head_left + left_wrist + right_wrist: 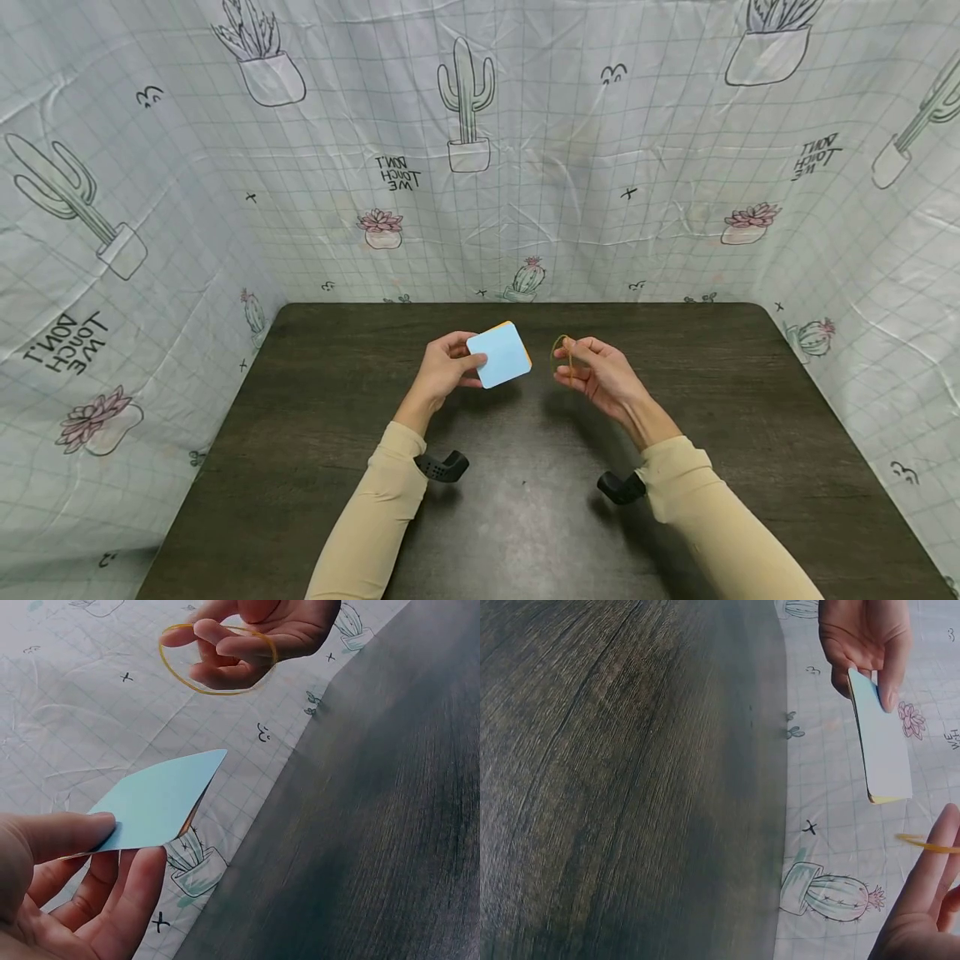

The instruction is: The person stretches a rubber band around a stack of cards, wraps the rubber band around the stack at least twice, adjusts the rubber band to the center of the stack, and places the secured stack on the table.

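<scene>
My left hand (442, 371) pinches a small stack of square cards with rounded corners, thumb on top and fingers underneath. The top card (501, 354) is light blue, and an orange edge peeks out behind it. To the right, my right hand (606, 382) holds a thin yellow rubber band (217, 694), which hangs as a loose loop about the fingertips. A gap separates the band from the cards. Both hands are raised over the table. From the right wrist, the stack (881, 750) appears nearly edge-on, while the fingers partly leave the frame.
A dark wood-grain table (345, 367) lies beneath the hands. White cloth (555, 208) printed with cacti surrounds it at the back and sides. Black devices (442, 467) are strapped to both wrists over beige sleeves.
</scene>
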Motion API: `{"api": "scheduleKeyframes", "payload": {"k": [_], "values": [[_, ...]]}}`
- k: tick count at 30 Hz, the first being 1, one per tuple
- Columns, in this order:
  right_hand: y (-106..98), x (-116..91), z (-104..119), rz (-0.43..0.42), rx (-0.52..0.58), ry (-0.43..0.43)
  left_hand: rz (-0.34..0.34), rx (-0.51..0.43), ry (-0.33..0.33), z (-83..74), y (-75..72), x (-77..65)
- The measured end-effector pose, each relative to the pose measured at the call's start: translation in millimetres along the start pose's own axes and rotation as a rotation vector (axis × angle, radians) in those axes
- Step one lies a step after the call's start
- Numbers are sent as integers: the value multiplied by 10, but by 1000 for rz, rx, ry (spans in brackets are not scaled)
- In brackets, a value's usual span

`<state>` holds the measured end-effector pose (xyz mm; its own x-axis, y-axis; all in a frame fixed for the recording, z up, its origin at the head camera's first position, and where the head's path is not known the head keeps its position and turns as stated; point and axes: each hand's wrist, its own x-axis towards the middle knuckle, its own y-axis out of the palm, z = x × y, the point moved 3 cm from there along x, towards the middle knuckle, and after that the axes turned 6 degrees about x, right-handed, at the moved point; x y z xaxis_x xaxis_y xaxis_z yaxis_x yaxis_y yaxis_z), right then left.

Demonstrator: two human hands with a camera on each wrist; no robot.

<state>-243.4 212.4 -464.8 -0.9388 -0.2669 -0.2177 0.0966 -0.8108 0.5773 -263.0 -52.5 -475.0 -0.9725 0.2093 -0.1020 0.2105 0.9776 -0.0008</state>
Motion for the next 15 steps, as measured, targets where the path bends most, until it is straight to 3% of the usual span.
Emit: {"api": "scheduleKeyframes", "payload": {"k": [15], "values": [[70,12,66,15,-170,-56,-13,35,-18,-31,16,-14]]}}
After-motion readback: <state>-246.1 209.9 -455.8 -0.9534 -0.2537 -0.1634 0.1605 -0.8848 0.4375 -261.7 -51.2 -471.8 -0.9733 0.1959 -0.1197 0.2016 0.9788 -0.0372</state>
